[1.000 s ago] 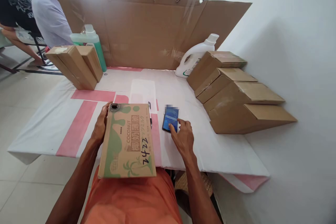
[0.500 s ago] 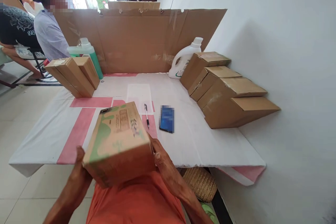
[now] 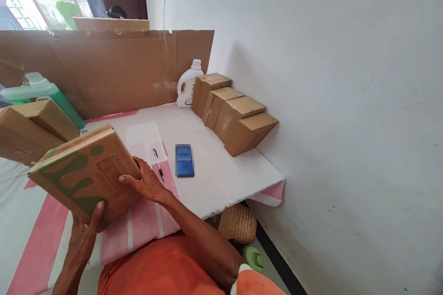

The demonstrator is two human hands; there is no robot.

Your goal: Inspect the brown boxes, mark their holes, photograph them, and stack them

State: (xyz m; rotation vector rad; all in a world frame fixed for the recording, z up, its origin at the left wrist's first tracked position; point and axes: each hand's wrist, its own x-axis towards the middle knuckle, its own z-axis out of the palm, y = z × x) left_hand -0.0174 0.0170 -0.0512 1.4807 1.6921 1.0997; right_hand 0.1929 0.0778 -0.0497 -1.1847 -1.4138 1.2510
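Note:
A cardboard box (image 3: 88,173) with green blotches and printed lettering is held tilted above the near left part of the table. My left hand (image 3: 83,235) grips its lower edge, thumb on the printed face. On the right side of the box, my right hand (image 3: 143,179) is closed with its thumb on the same face; the other fingers are partly hidden behind. A black and clear pen (image 3: 158,165) lies just beyond my right hand. Further right is a phone (image 3: 184,160) with a blurred blue screen.
Several brown boxes (image 3: 242,106) stand by the wall, beside a white jug (image 3: 189,85). At the left are more boxes (image 3: 31,129) and a green liquid jug (image 3: 51,97). A cardboard panel (image 3: 114,69) closes off the table's back. A woven basket (image 3: 238,223) sits below the table edge.
The box has moved left and tipped, so its printed face now turns toward me. Both hands have moved with it. The view has swung right, and the people at the left are mostly out of sight.

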